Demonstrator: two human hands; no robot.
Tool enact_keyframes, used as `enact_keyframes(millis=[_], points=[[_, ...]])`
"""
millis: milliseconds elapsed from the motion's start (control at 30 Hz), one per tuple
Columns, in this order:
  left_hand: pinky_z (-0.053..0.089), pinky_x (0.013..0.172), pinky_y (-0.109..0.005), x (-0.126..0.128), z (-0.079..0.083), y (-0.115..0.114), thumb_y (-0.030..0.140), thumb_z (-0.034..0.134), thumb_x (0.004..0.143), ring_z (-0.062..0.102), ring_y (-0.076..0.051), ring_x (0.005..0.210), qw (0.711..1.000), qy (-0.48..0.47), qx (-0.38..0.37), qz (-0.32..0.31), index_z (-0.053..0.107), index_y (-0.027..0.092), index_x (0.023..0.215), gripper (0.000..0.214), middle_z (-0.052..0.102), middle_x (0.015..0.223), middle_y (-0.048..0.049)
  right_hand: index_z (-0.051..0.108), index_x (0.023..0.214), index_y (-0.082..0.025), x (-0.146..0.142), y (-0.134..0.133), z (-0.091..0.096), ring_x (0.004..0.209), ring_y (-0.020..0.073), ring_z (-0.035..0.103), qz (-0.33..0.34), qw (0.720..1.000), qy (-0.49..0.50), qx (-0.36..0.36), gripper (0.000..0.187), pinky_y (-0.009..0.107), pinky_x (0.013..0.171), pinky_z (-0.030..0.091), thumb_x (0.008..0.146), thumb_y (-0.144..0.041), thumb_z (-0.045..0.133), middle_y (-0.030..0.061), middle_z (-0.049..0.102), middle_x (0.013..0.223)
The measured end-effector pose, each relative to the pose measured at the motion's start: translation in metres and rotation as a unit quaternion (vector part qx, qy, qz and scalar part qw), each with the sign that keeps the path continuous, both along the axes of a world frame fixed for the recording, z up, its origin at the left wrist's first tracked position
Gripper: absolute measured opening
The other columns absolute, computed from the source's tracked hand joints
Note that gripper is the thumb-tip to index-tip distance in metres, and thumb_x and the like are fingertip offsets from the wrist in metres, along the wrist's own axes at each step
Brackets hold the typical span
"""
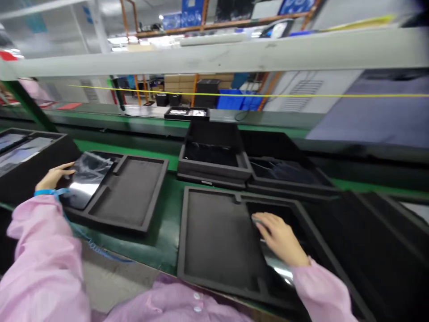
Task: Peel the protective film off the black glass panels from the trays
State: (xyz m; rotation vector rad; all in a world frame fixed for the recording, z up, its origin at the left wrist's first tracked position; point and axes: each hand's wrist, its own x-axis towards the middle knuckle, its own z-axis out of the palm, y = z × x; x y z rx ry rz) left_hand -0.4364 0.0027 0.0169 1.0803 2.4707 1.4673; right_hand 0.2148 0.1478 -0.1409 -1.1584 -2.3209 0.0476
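Note:
My left hand (53,177), with a blue band at its wrist, grips the left edge of a glossy flat panel (87,181) with clear film on it. That panel is at the left compartment of a black foam tray (129,192); the right compartment shows its bare bottom. My right hand (278,237) is closed over a dark glossy panel (276,264) in the right compartment of a second foam tray (217,237). Its fingertips are at the panel's left edge, and the hand and sleeve cover much of the panel.
Behind the right tray stand stacked foam trays (214,163) and another tray with a film-covered panel (281,170). A deep black tray (40,156) is at far left; black foam pieces (368,241) lie at right. A blue coiled cord (100,250) hangs along the green bench edge.

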Motion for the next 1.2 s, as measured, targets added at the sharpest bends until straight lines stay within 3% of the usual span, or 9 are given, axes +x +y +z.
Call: enact_keyframes(millis=[133,267,433,567,633,800,967,1067,1200], points=[[0.043,0.097,-0.059,-0.005,0.001,0.023,0.026,0.074,0.064,0.064,-0.028,0.097,0.988,-0.018,-0.133,0.076,0.066,0.021,0.068,0.01,0.065,0.057,0.0044,0.068,0.101,-0.02,0.034,0.036,-0.011,0.105,0.0296,0.06,-0.078,0.995,-0.032,-0.045,0.031,0.051,0.089,0.05,0.084,-0.028,0.043,0.0135,0.069,0.108],[0.024,0.109,-0.06,0.041,0.021,0.049,0.02,0.069,0.066,0.041,-0.036,0.133,0.975,0.109,-0.173,0.089,0.069,0.018,0.099,0.033,0.066,0.125,-0.0039,0.064,0.108,-0.017,0.015,0.058,-0.014,0.11,0.0263,0.057,-0.091,0.991,-0.052,-0.08,0.027,0.049,0.093,0.047,0.088,-0.031,0.053,0.0125,0.064,0.116],[0.04,0.105,-0.043,0.191,0.026,0.02,0.053,0.054,0.078,0.059,-0.027,0.116,0.941,0.195,-0.082,-0.263,0.064,0.026,0.121,0.052,0.066,0.125,0.0004,0.062,0.104,-0.016,0.0,0.075,-0.013,0.105,0.0191,0.058,-0.089,0.988,-0.043,-0.12,0.027,0.043,0.094,0.048,0.091,-0.039,0.055,0.0067,0.062,0.111],[0.043,0.103,-0.028,0.301,-0.005,-0.017,0.041,0.058,0.085,0.059,-0.02,0.118,0.818,0.09,-0.14,-0.551,0.059,0.046,0.125,0.04,0.063,0.129,0.0096,0.061,0.103,-0.016,0.004,0.08,-0.004,0.097,0.0166,0.06,-0.069,0.978,-0.025,-0.196,0.026,0.038,0.087,0.051,0.092,-0.039,0.055,0.0061,0.063,0.106],[0.041,0.104,-0.029,0.332,-0.025,-0.021,0.04,0.057,0.088,0.059,-0.021,0.12,0.774,0.023,-0.189,-0.604,0.059,0.044,0.126,0.039,0.063,0.13,0.0072,0.061,0.101,-0.015,0.007,0.084,0.008,0.089,0.015,0.062,-0.049,0.967,-0.011,-0.249,0.027,0.036,0.081,0.054,0.09,-0.038,0.058,0.0049,0.064,0.099],[0.042,0.102,-0.04,0.358,-0.06,-0.004,0.043,0.057,0.086,0.06,-0.027,0.117,0.809,-0.117,-0.182,-0.546,0.066,0.03,0.119,0.036,0.068,0.122,-0.0034,0.061,0.077,-0.011,0.021,0.096,0.078,0.056,0.0058,0.055,0.02,0.927,0.059,-0.369,0.028,0.022,0.059,0.05,0.089,-0.036,0.06,-0.0044,0.059,0.067],[0.045,0.1,-0.04,0.373,-0.083,0.004,0.049,0.068,0.076,0.063,-0.029,0.111,0.815,-0.338,-0.1,-0.46,0.072,0.022,0.1,0.036,0.072,0.11,-0.0106,0.061,0.066,-0.012,0.038,0.086,0.159,0.051,0.0028,0.052,-0.003,0.904,0.268,-0.332,0.026,0.02,0.059,0.045,0.085,-0.029,0.059,-0.0055,0.056,0.057],[0.04,0.106,-0.039,0.398,-0.091,0.006,0.055,0.066,0.076,0.052,-0.027,0.128,0.827,-0.434,0.008,-0.358,0.052,0.024,0.132,0.066,0.059,0.132,-0.0136,0.061,0.075,-0.016,0.029,0.059,0.163,0.056,0.0067,0.055,-0.043,0.861,0.428,-0.272,0.022,0.025,0.06,0.045,0.075,-0.037,0.068,-0.0031,0.061,0.063],[0.037,0.109,-0.038,0.437,-0.086,0.011,0.051,0.073,0.071,0.045,-0.023,0.134,0.778,-0.524,0.127,-0.322,0.005,0.034,0.151,0.106,0.044,0.147,-0.0128,0.056,0.08,-0.021,-0.01,-0.001,0.12,0.055,0.0128,0.059,-0.071,0.793,0.538,-0.276,0.041,0.029,0.054,0.048,0.061,-0.053,0.073,-0.0026,0.062,0.066]])
